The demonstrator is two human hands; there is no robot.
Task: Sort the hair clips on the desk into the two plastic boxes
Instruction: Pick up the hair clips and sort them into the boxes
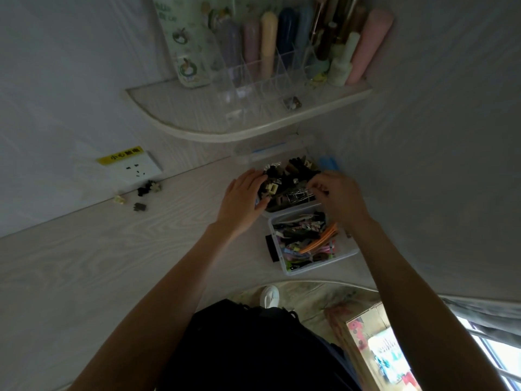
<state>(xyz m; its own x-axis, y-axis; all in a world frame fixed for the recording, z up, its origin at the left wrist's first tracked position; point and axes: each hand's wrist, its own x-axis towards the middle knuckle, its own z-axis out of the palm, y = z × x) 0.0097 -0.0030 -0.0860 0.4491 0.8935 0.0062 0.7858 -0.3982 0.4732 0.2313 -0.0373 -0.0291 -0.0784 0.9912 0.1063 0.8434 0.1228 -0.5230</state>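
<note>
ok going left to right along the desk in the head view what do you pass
wall socket → loose hair clips by the wall → left hand → far box heaped with dark clips → right hand. The near box of colourful clips sits closer to the person, below the far box.

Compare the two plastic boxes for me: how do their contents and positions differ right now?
The far box holds mostly black and brown claw clips; the near box holds colourful flat clips. Both hands, left hand and right hand, work at the far box; the near box is untouched. Both are clear, open and nearly full.
</note>
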